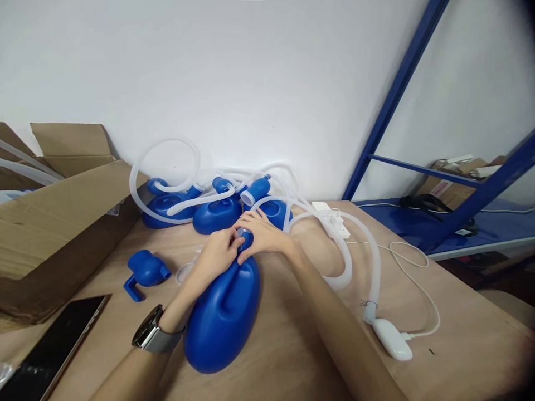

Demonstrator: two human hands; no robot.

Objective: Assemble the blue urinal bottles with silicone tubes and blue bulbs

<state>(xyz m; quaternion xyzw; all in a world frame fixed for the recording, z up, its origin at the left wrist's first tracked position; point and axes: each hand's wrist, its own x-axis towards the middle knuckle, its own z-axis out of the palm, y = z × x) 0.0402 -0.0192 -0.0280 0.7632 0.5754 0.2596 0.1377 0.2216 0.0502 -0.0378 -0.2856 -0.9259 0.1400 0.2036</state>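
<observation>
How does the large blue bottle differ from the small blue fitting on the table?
The blue plastic bottle is far bigger than the small blue fitting. The left hand and right hand grip the bottle's neck; the fitting lies untouched on the wooden table. The bottle is broad and rounded; the fitting is stubby with a flat tab. Both are blue plastic.

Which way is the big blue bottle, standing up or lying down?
Lying down: the blue plastic bottle rests flat on the wooden table, its neck between the left hand and right hand.
</observation>
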